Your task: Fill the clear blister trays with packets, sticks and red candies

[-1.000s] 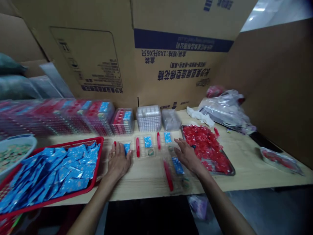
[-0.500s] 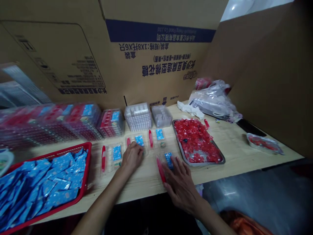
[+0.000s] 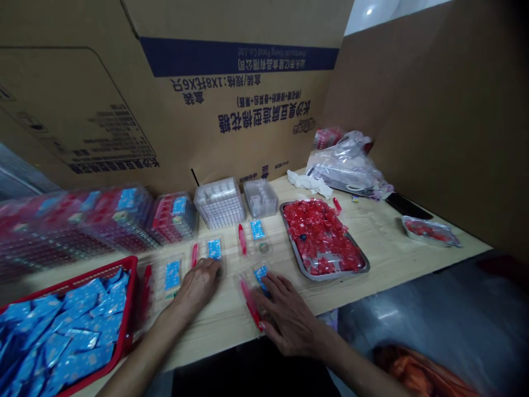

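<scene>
My left hand rests with bent, close-set fingers at the near end of a clear plastic tray. A blue packet and a red stick-shaped piece lie in that tray; what the fingertips pinch is hidden beneath them. Over another clear tray, my right hand lies with its fingers stretched out. Its fingertips touch or nearly touch a blue packet, and its thumb is beside a red pen-like piece. Further trays hold a blue packet at the left and a blue packet behind.
A red basket of blue packets stands at left. Stacked filled trays and clear empty trays line the back by the cardboard box. To the right are a metal tray of red wrapped pieces and a plastic bag.
The view has swung, so everything sits further left in the picture. My left hand has drawn slightly toward me, showing more of the blue packet. My right hand stays over its tray.
</scene>
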Action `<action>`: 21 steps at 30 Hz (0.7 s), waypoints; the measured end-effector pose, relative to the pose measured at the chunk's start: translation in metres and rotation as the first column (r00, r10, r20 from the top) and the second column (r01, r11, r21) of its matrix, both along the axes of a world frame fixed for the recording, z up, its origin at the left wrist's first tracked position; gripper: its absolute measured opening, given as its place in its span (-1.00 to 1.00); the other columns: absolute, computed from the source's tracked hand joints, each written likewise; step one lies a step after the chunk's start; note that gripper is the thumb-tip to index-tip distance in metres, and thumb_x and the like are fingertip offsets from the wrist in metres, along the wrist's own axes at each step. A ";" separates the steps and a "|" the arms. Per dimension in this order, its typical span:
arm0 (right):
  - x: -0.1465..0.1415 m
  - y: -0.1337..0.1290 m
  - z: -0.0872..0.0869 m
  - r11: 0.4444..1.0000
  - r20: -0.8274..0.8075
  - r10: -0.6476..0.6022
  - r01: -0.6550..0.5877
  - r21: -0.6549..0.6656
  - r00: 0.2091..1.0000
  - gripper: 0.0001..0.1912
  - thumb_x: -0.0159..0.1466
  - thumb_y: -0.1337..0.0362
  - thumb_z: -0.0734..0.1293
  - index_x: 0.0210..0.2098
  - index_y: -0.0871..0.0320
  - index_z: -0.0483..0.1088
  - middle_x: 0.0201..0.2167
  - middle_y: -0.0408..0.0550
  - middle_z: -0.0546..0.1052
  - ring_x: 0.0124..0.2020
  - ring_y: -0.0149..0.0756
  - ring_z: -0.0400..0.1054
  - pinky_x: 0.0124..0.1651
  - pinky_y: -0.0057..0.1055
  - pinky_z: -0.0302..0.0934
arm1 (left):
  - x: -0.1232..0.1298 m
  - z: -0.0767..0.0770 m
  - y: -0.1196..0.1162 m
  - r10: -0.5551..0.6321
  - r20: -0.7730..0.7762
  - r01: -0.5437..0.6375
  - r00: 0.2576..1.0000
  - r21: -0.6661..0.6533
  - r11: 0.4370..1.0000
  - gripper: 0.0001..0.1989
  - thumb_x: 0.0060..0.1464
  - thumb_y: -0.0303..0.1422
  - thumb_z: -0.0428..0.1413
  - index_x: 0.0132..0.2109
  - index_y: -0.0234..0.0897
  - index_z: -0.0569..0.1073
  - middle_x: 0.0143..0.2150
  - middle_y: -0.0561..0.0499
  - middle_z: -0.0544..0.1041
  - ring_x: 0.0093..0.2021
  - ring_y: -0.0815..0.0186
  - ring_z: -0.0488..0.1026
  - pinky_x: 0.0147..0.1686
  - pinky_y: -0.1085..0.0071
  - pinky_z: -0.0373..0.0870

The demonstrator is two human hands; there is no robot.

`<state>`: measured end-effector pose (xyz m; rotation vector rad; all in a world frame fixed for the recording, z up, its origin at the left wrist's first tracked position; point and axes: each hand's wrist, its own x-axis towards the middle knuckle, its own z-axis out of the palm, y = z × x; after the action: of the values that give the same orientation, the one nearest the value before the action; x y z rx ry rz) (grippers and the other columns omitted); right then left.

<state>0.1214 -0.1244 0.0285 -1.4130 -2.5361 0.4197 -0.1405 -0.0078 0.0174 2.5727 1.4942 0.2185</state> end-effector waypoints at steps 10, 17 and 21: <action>0.023 -0.004 0.000 0.948 0.044 -0.300 0.293 0.122 0.953 -0.23 0.22 0.12 0.30 0.38 0.11 0.07 0.36 0.32 0.10 0.38 0.24 -0.06 0.31 0.14 -0.06 | 0.110 -0.008 0.016 -0.272 0.003 0.267 0.962 0.199 0.943 -0.49 0.31 -0.30 -0.07 0.35 -0.29 0.28 0.41 -0.17 0.23 0.42 -0.01 0.11 0.30 0.03 0.20; 0.063 0.012 0.003 0.899 0.025 -0.379 0.362 0.247 0.925 -0.32 0.25 0.12 0.25 0.34 0.08 0.11 0.28 0.27 0.19 0.29 0.15 0.06 0.23 0.11 0.04 | 0.109 -0.045 0.016 -0.176 -0.003 0.170 0.984 0.281 0.945 -0.38 0.27 -0.11 -0.11 0.33 -0.39 0.32 0.39 -0.22 0.21 0.39 -0.04 0.18 0.27 -0.06 0.22; 0.085 0.029 0.006 0.903 0.036 -0.368 0.348 0.253 0.929 -0.36 0.25 0.17 0.27 0.30 0.13 0.15 0.24 0.25 0.21 0.21 0.08 0.12 0.21 0.04 0.05 | 0.097 -0.055 0.000 -0.194 0.027 0.171 0.981 0.365 0.915 -0.38 0.22 -0.09 -0.09 0.30 -0.31 0.38 0.37 -0.19 0.26 0.36 -0.01 0.24 0.23 -0.01 0.28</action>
<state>0.2062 -0.0951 0.0343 -1.7753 -2.2171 -0.0143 -0.0435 -0.0075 -0.0381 2.9359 1.2801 0.5954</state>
